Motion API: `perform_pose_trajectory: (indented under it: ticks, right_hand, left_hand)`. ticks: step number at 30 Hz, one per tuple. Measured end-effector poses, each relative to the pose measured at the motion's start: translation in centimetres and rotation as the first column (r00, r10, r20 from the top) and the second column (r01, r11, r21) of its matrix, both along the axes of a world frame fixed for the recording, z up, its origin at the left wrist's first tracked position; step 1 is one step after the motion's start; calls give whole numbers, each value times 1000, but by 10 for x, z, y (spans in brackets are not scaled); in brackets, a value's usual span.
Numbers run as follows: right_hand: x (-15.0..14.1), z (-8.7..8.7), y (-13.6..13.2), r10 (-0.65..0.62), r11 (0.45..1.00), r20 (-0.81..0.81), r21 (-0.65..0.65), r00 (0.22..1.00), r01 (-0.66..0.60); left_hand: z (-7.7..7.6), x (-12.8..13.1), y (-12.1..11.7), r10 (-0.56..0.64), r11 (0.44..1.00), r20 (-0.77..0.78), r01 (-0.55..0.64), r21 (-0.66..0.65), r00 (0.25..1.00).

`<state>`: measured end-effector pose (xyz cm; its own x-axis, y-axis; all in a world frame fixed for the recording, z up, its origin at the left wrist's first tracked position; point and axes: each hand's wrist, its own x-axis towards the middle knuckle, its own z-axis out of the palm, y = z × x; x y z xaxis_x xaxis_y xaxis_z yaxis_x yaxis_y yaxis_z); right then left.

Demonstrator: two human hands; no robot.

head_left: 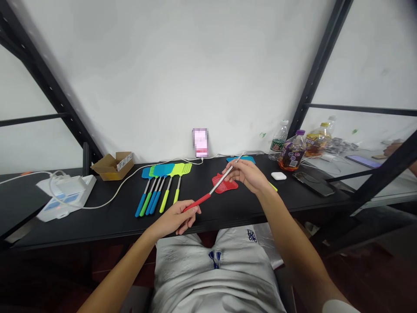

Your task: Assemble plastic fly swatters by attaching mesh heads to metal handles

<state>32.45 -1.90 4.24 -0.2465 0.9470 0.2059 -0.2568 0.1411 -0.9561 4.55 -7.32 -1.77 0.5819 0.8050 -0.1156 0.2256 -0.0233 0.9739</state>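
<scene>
My left hand is closed round the red grip of a fly swatter handle. From that grip a shiny metal rod slants up and right, its upper part pinched in the fingers of my right hand. Behind the rod, on the table, lies a red hand-shaped swatter head; whether it joins the rod I cannot tell. Beyond my right hand a blue swatter head is partly hidden. Left of my hands, several blue, green and yellow fly swatters lie in an overlapping row, grips toward me.
A small cardboard box and a white power strip stand on the left. A phone leans on the wall. Bottles, a white earbud case and a dark phone occupy the right. A cable crosses the black table.
</scene>
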Motion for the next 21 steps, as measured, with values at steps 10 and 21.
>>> perform_pose_trajectory:
  ticks: [10,21]
  right_hand:
    - [-9,-6,2,29,1000,-65,6,997,-28]
    - [-22,-11,-2,62,998,-39,-4,997,-62]
  left_hand:
    - [-4,-2,3,-13,1000,14,13,-1,1000]
    - [-4,-2,3,-19,1000,10,19,-11,1000]
